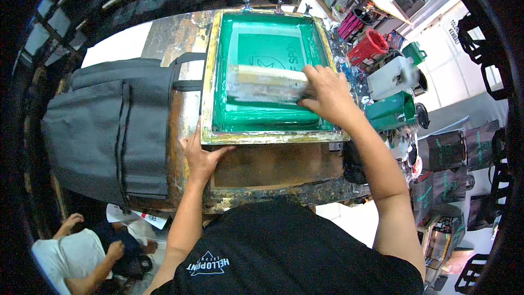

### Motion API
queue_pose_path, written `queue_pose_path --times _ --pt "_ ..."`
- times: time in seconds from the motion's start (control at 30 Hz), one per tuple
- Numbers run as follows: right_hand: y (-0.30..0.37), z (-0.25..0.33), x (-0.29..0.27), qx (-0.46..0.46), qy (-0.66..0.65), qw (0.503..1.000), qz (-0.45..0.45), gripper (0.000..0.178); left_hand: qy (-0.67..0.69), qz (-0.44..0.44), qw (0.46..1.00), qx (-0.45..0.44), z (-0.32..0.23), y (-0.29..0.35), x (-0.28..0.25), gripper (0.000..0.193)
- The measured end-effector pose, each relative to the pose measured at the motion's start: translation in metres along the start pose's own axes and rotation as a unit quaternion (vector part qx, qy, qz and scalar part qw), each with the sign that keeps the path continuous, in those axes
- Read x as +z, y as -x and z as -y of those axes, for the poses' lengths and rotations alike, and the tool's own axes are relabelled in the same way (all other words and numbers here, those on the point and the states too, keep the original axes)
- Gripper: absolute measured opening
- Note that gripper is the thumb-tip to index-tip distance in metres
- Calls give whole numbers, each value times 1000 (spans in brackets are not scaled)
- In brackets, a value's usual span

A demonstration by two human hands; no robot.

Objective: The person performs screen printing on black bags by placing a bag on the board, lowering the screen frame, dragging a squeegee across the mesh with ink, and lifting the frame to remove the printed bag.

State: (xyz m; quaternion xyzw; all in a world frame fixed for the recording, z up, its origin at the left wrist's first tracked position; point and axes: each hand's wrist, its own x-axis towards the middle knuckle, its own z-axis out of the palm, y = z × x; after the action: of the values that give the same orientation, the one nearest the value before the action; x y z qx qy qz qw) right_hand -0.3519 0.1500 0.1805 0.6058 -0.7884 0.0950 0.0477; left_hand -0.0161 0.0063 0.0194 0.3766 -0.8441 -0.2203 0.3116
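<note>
A screen printing frame (275, 137) with a worn wooden rim lies on the table in front of me, its green mesh (270, 46) showing a darker printed emblem and lettering. My right hand (327, 93) is closed round the right end of a wide squeegee (262, 79), which lies crosswise over the mesh and is blurred by motion. Green ink (273, 117) coats the mesh on its near side. At the frame's near left corner, my left hand (199, 155) grips the rim, thumb along the near edge and fingers up the left side. Some of its fingertips are hidden.
Stacked black fabric bags (103, 131) cover the table's left side. Ink containers stand at the right, among them a red bucket (368, 46) and a green tub (392, 111). Printed black pieces (445, 150) hang or lie beyond. Another person (76, 257) sits at the lower left.
</note>
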Motion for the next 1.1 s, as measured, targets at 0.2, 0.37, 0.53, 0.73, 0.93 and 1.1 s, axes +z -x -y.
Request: queue_pose_path --times 0.2,0.37,0.53,0.73,0.93,1.1 --pt "30 36 14 3 25 995 96 69 -5 -8 998 56 6 -3 2 128" --pt "11 27 37 8 39 998 47 65 -2 10 998 64 5 -6 -2 128" --pt "-65 -25 68 -25 56 998 -15 68 15 44 999 21 -1 -7 -8 125" --pt "-182 -89 95 -39 68 997 -23 73 1 51 998 21 5 -3 -6 128" --pt "-273 -131 110 -36 65 997 35 78 -58 44 997 7 8 0 -6 109" --pt "-294 -138 92 -43 24 992 116 81 -151 63 986 -13 -7 -4 -17 105"
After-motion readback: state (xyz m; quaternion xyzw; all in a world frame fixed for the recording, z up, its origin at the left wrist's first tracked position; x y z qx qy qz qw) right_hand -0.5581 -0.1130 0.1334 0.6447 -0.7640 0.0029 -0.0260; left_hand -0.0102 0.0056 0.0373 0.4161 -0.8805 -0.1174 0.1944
